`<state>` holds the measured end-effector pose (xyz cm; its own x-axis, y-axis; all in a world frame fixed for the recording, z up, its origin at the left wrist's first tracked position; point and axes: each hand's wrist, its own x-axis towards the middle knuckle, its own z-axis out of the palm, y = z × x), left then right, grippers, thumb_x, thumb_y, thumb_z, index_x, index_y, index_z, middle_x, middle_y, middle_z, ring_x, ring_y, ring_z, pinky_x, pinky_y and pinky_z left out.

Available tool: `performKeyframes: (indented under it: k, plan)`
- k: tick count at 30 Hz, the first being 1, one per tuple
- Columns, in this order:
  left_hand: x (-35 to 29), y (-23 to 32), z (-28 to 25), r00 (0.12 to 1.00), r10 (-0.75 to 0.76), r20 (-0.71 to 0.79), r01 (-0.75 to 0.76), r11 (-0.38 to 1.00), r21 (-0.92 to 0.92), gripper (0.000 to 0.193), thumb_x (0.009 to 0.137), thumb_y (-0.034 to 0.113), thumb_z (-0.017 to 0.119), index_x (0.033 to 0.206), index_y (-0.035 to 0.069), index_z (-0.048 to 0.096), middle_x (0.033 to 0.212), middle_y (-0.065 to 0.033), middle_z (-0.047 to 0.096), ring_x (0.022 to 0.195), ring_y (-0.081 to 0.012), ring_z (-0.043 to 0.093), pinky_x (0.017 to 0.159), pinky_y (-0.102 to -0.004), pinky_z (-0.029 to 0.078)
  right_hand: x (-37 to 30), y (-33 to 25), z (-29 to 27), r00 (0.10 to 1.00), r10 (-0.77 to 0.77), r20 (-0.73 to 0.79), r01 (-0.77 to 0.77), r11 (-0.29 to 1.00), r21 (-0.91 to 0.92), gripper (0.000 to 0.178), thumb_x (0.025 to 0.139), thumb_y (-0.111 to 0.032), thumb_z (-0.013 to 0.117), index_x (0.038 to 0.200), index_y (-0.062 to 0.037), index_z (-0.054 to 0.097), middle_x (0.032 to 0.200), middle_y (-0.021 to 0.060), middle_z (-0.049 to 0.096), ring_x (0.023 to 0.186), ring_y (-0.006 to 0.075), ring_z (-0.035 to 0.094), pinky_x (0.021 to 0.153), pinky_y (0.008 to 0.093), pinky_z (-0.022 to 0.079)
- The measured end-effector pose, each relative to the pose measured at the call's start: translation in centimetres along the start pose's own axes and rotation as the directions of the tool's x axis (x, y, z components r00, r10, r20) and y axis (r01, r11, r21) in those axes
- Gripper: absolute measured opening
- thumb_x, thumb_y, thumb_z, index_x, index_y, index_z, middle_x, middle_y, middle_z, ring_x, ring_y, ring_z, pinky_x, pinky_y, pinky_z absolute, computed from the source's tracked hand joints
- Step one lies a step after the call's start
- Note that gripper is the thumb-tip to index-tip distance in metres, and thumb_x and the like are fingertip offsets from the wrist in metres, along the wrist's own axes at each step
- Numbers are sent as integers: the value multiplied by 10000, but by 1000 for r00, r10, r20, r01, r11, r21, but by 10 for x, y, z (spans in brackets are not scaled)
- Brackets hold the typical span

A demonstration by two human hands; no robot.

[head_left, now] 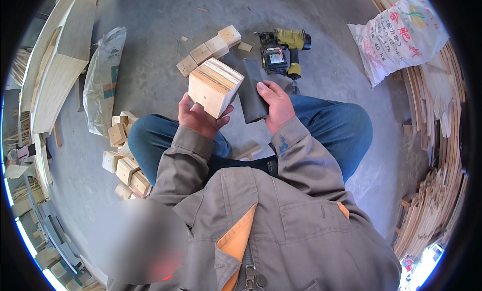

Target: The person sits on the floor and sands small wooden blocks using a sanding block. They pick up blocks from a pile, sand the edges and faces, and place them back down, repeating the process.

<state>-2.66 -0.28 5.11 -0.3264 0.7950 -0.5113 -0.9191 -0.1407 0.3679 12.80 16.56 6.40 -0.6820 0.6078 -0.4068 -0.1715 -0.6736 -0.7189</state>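
A block of stacked plywood layers (216,85) is gripped in my left hand (201,115), its layered edge facing up and away. My right hand (277,104) is closed round a dark grey, flat-faced bar or block (253,90), thumb on top; what it is exactly I cannot make out. The two things are side by side with a narrow gap at the top, above my crossed legs. Just beyond the plywood block, a row of several small wooden blocks (202,53) lies on the floor.
A yellow and black nail gun (283,52) lies beyond my right hand. Wooden blocks (125,168) are heaped by my left knee. A white printed sack (399,40) and stacked wood strips (434,190) stand at right. Plywood boards (60,75) and a plastic bag (103,80) are at left.
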Motion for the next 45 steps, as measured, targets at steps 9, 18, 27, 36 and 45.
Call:
performKeyframes:
  k: [9,18,27,36,45]
  plan:
    - [3,-1,2,995,-16,101,4,993,116,854,893,688,503,1554,157,396,1473,-191,543,1233,-471,609,863,-521,611,4,3,-5,1000,0,8,0,1000,9,363,1008,-229,656,1245,42,611,1084,84,676,944,128,635,816,271,528]
    - [6,-8,-12,964,83,252,-93,995,28,846,904,546,655,1553,91,359,1490,-178,517,1324,-371,566,1058,-545,515,3,0,-4,1000,6,3,-6,1000,24,373,1009,-220,654,1263,47,597,1090,79,674,952,128,640,827,278,534]
    - [0,-3,19,934,136,331,-206,961,187,1042,746,302,817,1595,101,247,1531,-187,446,1384,-394,499,1123,-573,451,3,-1,-6,1000,1,14,-2,997,81,350,1016,-210,642,1257,39,596,1106,83,679,982,137,647,867,292,532]
    - [6,-2,18,947,170,272,-216,965,149,1132,610,125,919,1568,109,316,1499,-149,478,1403,-370,470,1157,-606,386,3,0,-7,999,-19,26,16,993,120,336,1019,-196,634,1256,39,596,1118,88,680,997,145,651,894,299,531]
    - [10,-1,4,933,174,315,-241,952,191,1063,679,137,878,1571,75,303,1518,-153,471,1414,-360,468,1179,-555,386,3,-1,-10,999,-20,36,17,997,78,328,1013,-192,642,1247,34,608,1108,84,682,987,137,649,889,293,533]
